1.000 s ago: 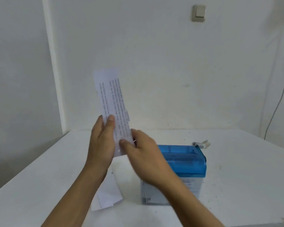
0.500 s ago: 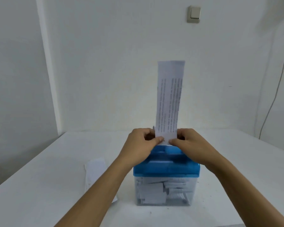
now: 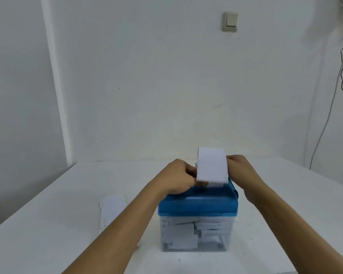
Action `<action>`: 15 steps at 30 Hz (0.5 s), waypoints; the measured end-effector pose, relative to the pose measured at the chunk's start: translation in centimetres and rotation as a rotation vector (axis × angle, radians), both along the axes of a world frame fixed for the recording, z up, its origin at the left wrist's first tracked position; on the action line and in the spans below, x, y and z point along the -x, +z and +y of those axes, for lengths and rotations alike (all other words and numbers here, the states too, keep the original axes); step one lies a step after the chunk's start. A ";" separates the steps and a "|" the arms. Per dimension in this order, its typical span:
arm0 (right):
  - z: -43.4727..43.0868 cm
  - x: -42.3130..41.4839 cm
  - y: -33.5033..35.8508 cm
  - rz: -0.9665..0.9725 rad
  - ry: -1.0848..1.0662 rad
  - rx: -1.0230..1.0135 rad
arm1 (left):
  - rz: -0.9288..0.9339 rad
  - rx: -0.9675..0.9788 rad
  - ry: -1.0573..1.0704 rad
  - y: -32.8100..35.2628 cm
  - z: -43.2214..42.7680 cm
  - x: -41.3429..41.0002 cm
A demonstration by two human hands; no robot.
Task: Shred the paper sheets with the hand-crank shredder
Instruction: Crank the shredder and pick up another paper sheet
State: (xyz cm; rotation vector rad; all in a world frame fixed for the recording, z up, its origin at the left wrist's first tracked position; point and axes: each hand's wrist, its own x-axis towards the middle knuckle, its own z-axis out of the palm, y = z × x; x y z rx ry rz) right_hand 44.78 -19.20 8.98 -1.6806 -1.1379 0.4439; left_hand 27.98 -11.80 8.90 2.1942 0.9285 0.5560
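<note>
Two grips on one paper strip [image 3: 211,167], directly over the shredder [image 3: 196,206].

- Left grip [image 3: 178,177] pinches the strip's left edge, low down.
- Right grip [image 3: 240,171] curls at the strip's right edge. It looks like a pinch too, but the contact is partly hidden by the paper.
- Strip sits between the grips. Its lower end is down at the shredder's top slot and its upper part bows over toward the camera. Can't tell if the end is actually in the cutters.
- Clear bin [image 3: 196,234] below the grips already holds shreds.
- Spare sheets [image 3: 112,212] lie flat on the table [image 3: 48,214], well left of the left grip.
- Crank not visible, presumably behind the right grip.

My read of the step: feeding the strip in, cranking not yet begun.

Risks:
- Strip bows instead of entering, then buckles and crumples at the slot. Cause: pushing down on floppy paper.
- Skewed entry, so one edge rides up and it jams or cuts ragged. Cause: uneven push between the grips.
- Right grip must let go to reach the crank, leaving only the left grip to steady the paper. Strip could flop out before the teeth bite.
- Box looks light and nothing holds it down. It may slide or tip under crank torque.
- Fingertips are close to the slot. Keep them clear once the cutters turn.
</note>
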 end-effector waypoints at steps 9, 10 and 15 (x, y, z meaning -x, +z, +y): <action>0.6 0.0 0.0 0.077 0.088 0.064 | 0.026 -0.092 0.017 -0.9 0.4 -0.4; 0.0 0.1 -0.3 0.069 0.123 0.039 | 0.026 -0.103 0.020 -1.0 0.4 -0.4; -2.6 -0.7 -1.7 -0.055 0.265 -0.015 | -0.019 -0.085 0.003 -1.4 0.5 -0.4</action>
